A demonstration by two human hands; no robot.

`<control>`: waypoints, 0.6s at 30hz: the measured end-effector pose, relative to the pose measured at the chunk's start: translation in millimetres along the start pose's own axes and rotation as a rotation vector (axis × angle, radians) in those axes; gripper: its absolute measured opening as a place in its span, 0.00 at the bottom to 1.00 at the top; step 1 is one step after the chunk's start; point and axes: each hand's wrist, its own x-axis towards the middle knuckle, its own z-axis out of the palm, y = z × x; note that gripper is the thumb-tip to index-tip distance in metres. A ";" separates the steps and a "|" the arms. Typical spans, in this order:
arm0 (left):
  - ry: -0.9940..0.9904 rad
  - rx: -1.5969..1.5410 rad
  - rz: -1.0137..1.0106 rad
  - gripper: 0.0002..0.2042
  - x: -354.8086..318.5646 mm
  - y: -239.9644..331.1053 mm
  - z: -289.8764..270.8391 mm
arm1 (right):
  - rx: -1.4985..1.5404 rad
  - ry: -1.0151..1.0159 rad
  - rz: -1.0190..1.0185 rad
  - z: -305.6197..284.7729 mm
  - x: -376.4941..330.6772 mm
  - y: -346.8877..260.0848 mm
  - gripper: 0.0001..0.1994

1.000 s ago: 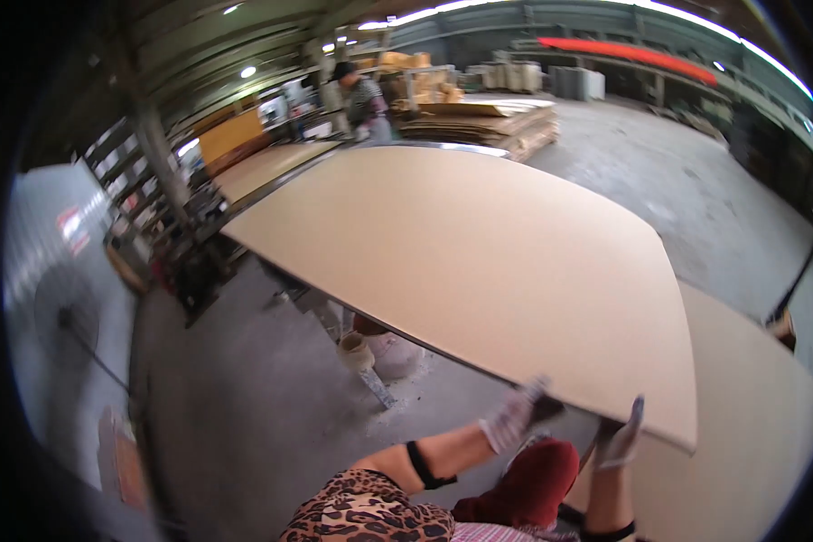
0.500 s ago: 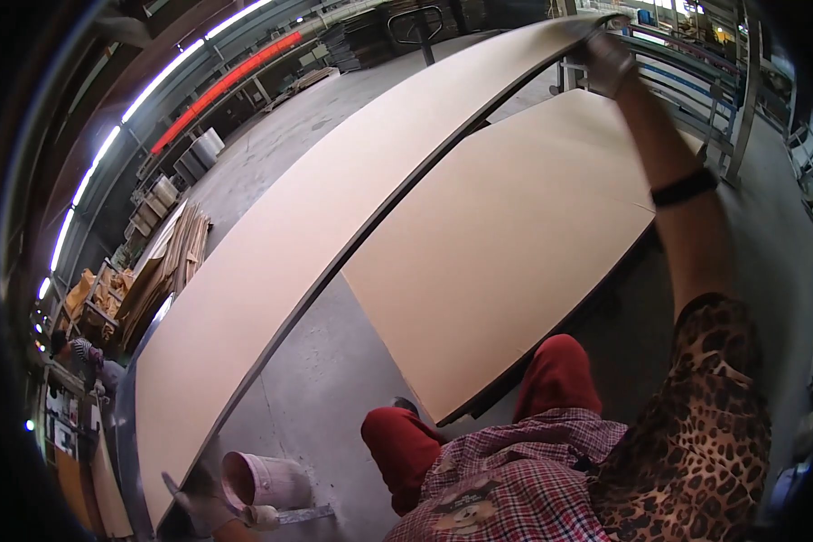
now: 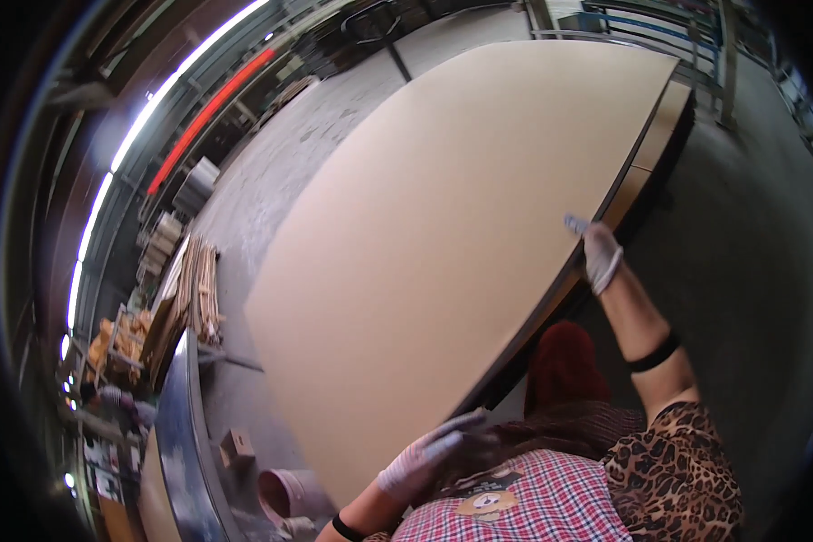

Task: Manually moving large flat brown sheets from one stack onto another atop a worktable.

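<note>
While both of my gloved hands sit on the same long edge of the big tan board (image 3: 443, 253), what matters is how that board lies from me: it stretches up and away to my front-left, its long axis running from near my chest toward the far upper right of the view. My left hand (image 3: 422, 456) is low and close to my body, fingers curled over the near end of that edge; it looks clamped on, though blur hides the thumb. My right hand (image 3: 598, 254) reaches well forward along the same edge, arm extended, fingers hooked over the rim with one fingertip standing up above the face. So my left hand is the nearer one and my right is the far one.

The board is tilted, its held edge raised above a second board (image 3: 652, 149) that lies flat beneath and just beyond it, apart from it along the lifted side. I judge most of the sheet lies left of my grip line. A pink bucket (image 3: 289, 495) stands on the concrete floor (image 3: 750, 271) below the near corner.
</note>
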 end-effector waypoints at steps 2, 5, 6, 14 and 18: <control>0.019 -0.121 -0.114 0.17 11.4 -23.8 -44.1 | 0.123 0.001 0.021 -44.1 6.5 21.7 0.19; 0.764 0.996 0.149 0.23 39.4 -129.3 -179.9 | -0.358 0.187 0.299 -96.1 54.7 69.6 0.22; 0.899 1.100 -0.209 0.31 48.3 -143.2 -184.7 | -0.512 0.250 0.330 -129.3 69.8 81.9 0.23; 1.415 0.849 -0.826 0.32 13.2 -273.9 -316.2 | -0.318 0.395 0.418 -165.9 71.3 120.5 0.16; 1.291 0.428 -0.567 0.29 15.1 -240.5 -329.0 | -0.092 0.317 0.212 -169.0 71.9 147.1 0.15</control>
